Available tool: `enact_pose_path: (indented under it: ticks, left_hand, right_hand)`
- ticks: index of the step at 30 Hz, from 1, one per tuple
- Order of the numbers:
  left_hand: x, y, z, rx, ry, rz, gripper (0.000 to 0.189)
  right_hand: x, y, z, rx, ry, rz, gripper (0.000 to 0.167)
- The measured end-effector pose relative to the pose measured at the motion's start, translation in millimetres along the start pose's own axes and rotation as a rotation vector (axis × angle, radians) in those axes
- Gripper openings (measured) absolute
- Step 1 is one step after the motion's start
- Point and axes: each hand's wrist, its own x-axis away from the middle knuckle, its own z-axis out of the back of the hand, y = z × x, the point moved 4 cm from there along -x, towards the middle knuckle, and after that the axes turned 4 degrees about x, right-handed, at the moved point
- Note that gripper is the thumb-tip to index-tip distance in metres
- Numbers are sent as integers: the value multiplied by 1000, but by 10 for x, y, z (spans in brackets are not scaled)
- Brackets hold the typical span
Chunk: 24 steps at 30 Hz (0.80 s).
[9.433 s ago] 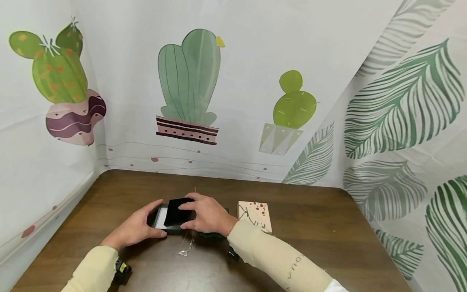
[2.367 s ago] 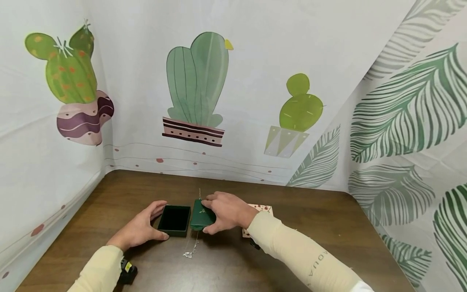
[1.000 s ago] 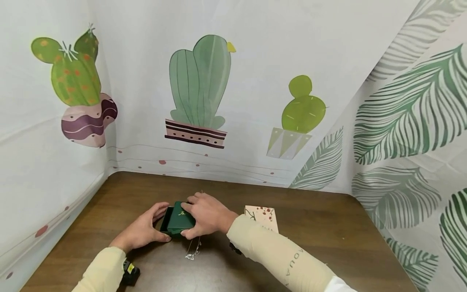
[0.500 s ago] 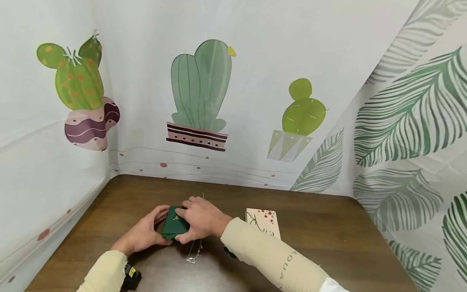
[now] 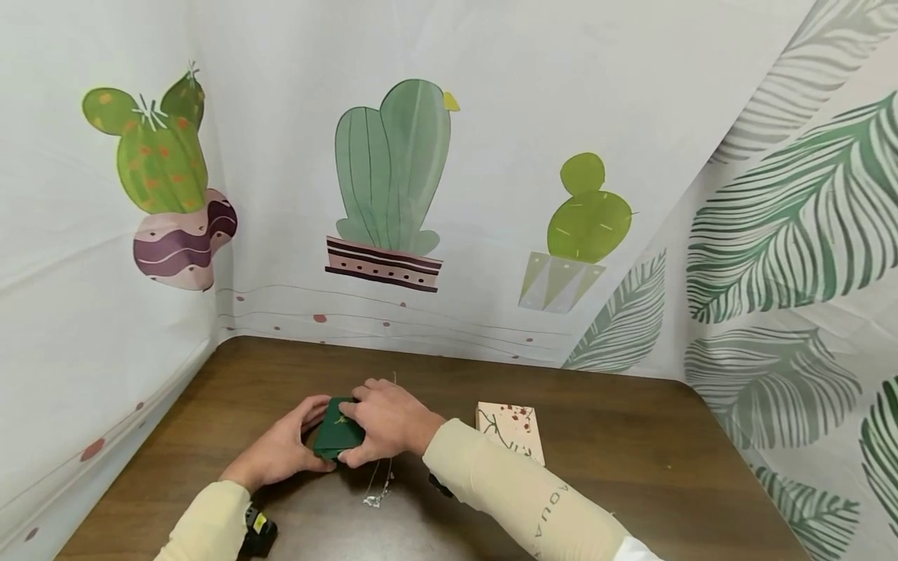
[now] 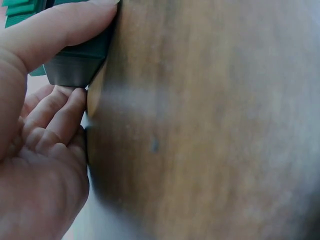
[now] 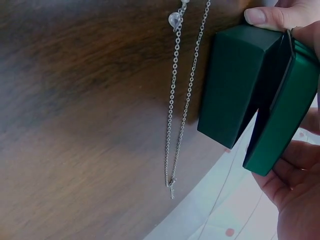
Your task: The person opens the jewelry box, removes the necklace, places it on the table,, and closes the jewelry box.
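A dark green jewelry box base (image 7: 235, 85) stands on the table, held at its left side between the thumb and fingers of my left hand (image 5: 284, 448). My right hand (image 5: 389, 425) grips the green lid (image 5: 340, 425), which has a small gold mark on top. Seen from the right wrist, the lid sits tilted over the base, meeting it near the thumbs and leaving a wedge-shaped gap at the far end. A silver necklace (image 7: 172, 90) with a clear stone lies on the table just right of the box, partly hidden under my right hand in the head view.
A cream flat box (image 5: 512, 428) printed with red blossoms lies to the right, partly behind the right sleeve (image 5: 519, 487). The brown wooden table (image 5: 610, 436) ends at a white cloth backdrop (image 5: 491, 156) with printed cacti and leaves.
Earlier my right hand held a black pad over the base, then the lid beside the open base. The lid has since moved left onto the base. My left hand keeps its grip.
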Motion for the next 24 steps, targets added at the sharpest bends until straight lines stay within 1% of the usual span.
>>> enact_pose_path:
  ticks: [4, 12, 16, 24]
  left_hand:
    - [1, -2, 4, 12, -5, 9, 107]
    - [-9, -5, 2, -5, -10, 5, 105]
    - [-9, -12, 1, 1, -13, 16, 107]
    - [-13, 3, 7, -13, -3, 15, 108]
  right_hand:
    - [-20, 5, -2, 7, 5, -12, 73]
    - [-49, 0, -13, 25, 26, -25, 72]
    - [-66, -10, 8, 27, 28, -23, 71]
    - [-116, -48, 10, 45, 6, -9, 70]
